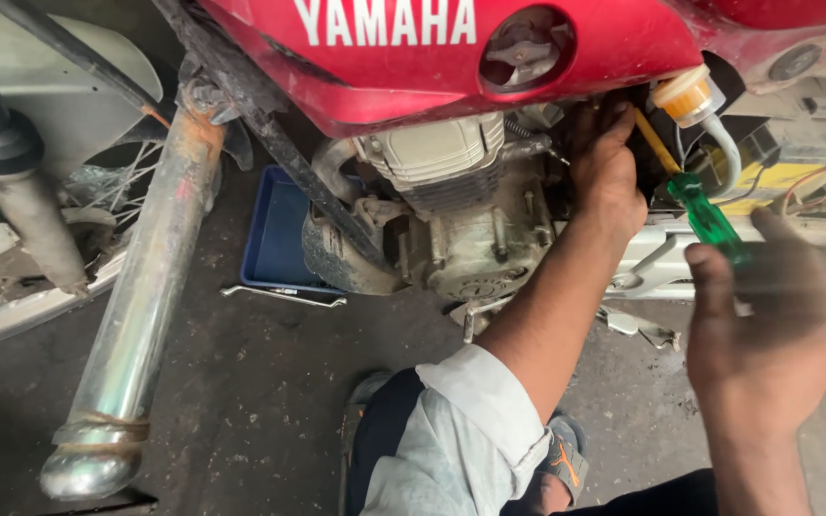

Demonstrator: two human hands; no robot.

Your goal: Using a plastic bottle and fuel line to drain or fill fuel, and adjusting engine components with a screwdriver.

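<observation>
My left hand (607, 164) reaches up under the red fuel tank (451, 67) of a motorcycle, fingers curled around a dark part behind the engine (451, 205); what it grips is hidden. My right hand (767, 325) holds a screwdriver (705, 215) with a green translucent handle. Its yellow shaft points up and left toward the spot beside my left hand. A small fuel filter (685, 96) with a white hose hangs just above the shaft.
A chrome exhaust pipe (141, 306) slants down at the left, next to a spoked wheel (69, 239). A blue tray (279, 234) lies on the dirty concrete floor under the engine, a wrench (284, 296) beside it. My knee and sandalled foot (561, 459) are below.
</observation>
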